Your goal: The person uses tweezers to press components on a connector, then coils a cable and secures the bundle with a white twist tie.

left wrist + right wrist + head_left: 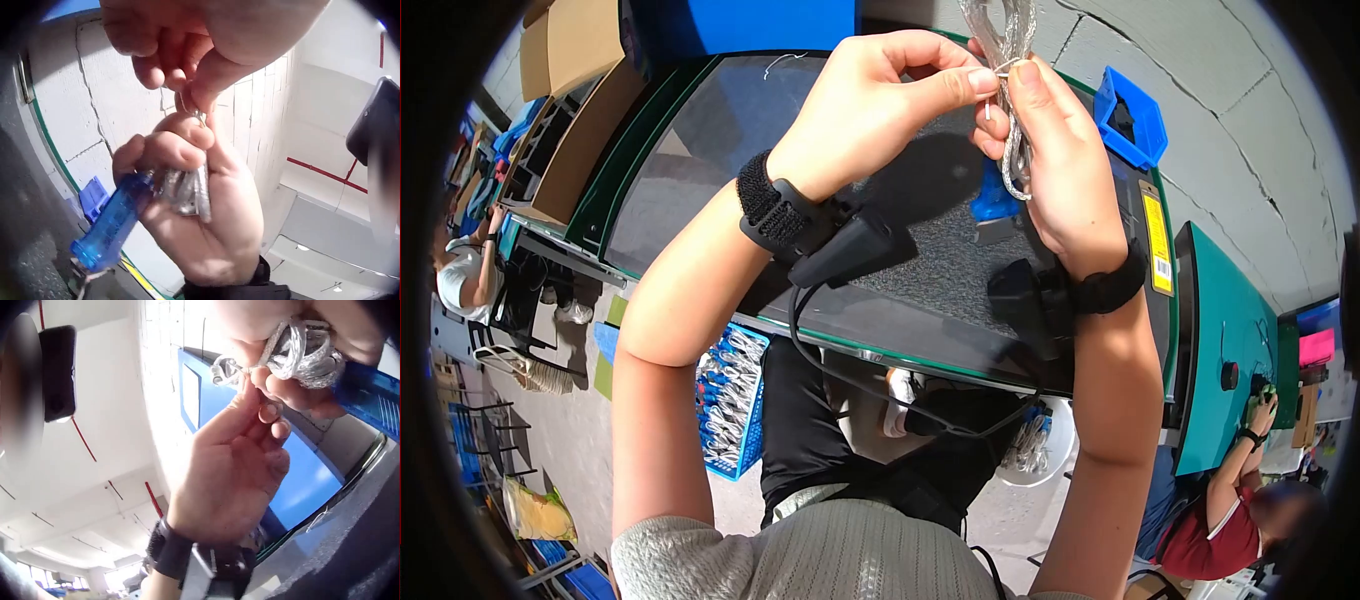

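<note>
A coiled bundle of silver braided cable [1011, 110] is held up over the far side of the dark workbench. My right hand [1065, 165] grips the bundle, its thumb near the middle of the coil. From that hand hangs the cable's clear blue plug housing [115, 222], with a metal end. My left hand [865, 110] pinches a thin white tie [1003, 68] at the coil's waist, thumb against forefinger. Both hands' fingertips meet there, seen also in the right wrist view, where loops of cable [306, 353] bulge beside the right fingers.
A small blue bin [1128, 118] with dark contents stands at the bench's right. At the left is an open cardboard box [565, 140]. A loose white tie [785, 58] lies on the bench. Below are a blue basket [750, 440] and a white bucket [1055, 450] of cables.
</note>
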